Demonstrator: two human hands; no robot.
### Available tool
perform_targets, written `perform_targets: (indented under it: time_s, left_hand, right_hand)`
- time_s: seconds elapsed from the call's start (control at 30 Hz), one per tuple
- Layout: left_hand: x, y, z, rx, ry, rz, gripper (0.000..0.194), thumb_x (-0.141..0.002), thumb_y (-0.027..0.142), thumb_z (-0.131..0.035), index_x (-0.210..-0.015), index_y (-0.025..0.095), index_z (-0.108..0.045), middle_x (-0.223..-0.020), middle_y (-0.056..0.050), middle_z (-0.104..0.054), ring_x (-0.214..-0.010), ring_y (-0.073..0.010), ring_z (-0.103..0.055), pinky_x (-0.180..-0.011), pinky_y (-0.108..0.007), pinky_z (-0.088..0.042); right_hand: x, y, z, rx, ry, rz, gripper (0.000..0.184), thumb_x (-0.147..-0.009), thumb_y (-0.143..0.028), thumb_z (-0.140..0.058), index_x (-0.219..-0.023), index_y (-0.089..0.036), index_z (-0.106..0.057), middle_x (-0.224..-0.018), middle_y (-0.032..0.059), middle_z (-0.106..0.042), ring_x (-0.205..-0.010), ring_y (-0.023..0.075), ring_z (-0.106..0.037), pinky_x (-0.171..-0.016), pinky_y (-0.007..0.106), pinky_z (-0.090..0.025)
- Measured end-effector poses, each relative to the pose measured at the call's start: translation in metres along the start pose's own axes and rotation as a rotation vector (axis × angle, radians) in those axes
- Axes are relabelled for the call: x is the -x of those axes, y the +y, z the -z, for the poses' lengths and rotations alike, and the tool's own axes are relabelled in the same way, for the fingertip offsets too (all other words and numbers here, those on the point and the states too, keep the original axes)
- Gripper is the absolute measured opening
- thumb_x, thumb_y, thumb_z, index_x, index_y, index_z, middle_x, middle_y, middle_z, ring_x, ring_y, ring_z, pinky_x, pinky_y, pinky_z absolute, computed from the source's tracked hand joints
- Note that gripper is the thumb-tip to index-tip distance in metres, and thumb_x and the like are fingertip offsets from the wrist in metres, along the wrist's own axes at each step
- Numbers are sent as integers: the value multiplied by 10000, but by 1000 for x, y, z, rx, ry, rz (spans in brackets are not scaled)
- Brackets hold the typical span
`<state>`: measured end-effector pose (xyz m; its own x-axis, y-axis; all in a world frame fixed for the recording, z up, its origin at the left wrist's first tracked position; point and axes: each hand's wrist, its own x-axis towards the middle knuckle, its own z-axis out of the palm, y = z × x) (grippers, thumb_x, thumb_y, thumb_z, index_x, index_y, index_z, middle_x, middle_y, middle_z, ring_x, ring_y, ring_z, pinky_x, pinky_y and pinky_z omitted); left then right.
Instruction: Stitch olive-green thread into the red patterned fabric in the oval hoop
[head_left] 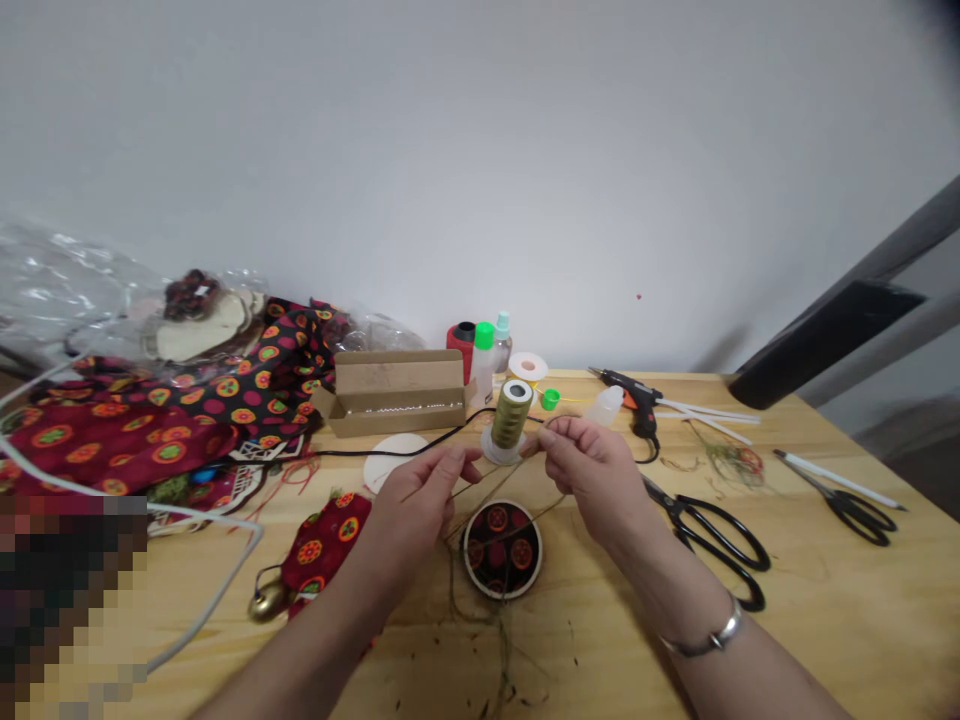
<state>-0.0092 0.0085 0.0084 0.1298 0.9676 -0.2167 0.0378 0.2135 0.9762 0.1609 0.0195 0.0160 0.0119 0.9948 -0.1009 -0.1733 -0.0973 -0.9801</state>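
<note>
My left hand [420, 495] and my right hand [589, 470] are raised over the wooden table [825, 600], both pinched on thin olive-green thread that runs between them. The thread leads from a tilted olive spool [510, 415] just behind my fingers. Below the hands lies a round disc covered in dark red patterned fabric [501, 550], with loose thread ends trailing over it toward the near edge. A silver bracelet sits on my right wrist.
Black scissors [712, 535] lie right of the disc, a second pair [855, 505] farther right. A glue gun [634, 400], bottles [484, 360], an open cardboard box [397, 395], patterned fabric pieces [135, 430], a black cord and a white cable crowd the back and left.
</note>
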Motion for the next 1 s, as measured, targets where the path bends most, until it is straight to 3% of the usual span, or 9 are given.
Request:
perform_targets:
  time_s: [0.3,0.43,0.53,0.63,0.7,0.87,1.0]
  left_hand:
    - [-1,-4,1,-140,46,-40,383,-765,493,-486,-883,172,-657,-784,-14,-618,-398,-50,-294,-378,-195,-218]
    - [-3,-4,1,-215,55,-76,347,-772,470,-491,-839,184,-676,-771,-19,-654,-454,-91,-424,-438,-213,-324]
    - [-5,-5,1,-302,71,-169,302,-778,427,-503,-811,202,-702,-847,-39,-671,-747,-187,-574,-698,-294,-431]
    - [-5,-6,1,-395,119,-295,253,-770,369,-531,-876,216,-703,-1123,-66,-601,-1085,-253,-484,-946,-397,-325]
    - [-3,-6,0,-397,103,-378,264,-781,328,-528,-988,236,-665,-1255,-55,-515,-1175,-241,-416,-1002,-404,-274]
    - [5,-6,-5,-246,-64,-386,278,-815,283,-504,-1068,248,-615,-1220,-40,-552,-1159,-200,-449,-997,-358,-319]
    - [6,-9,-8,-176,-59,-392,248,-787,269,-555,-1022,260,-636,-1187,-38,-559,-1099,-208,-499,-958,-354,-366]
  right_hand:
    - [1,-1,0,-11,4,-5,178,-722,-293,-595,-657,-150,-511,-428,-83,-361,-377,39,-246,-385,198,-126]
    - [3,-2,-1,-20,1,-7,169,-711,-276,-605,-662,-149,-505,-457,-75,-394,-392,39,-269,-390,195,-145]
    - [4,-4,-3,-28,-5,-11,177,-704,-277,-609,-653,-156,-491,-459,-76,-398,-399,41,-271,-390,196,-149]
    - [6,-4,-5,-10,-39,-23,173,-708,-283,-601,-649,-153,-503,-469,-57,-446,-404,46,-273,-389,202,-165]
    - [8,-4,-7,10,-82,-38,157,-715,-276,-591,-661,-143,-527,-517,-28,-516,-407,44,-276,-391,206,-179]
    - [11,0,-10,12,-162,-52,138,-723,-258,-583,-675,-131,-560,-585,-6,-563,-420,40,-309,-403,201,-213]
    - [12,4,-11,12,-173,-66,150,-704,-268,-611,-671,-129,-565,-482,-55,-447,-400,37,-304,-398,196,-204]
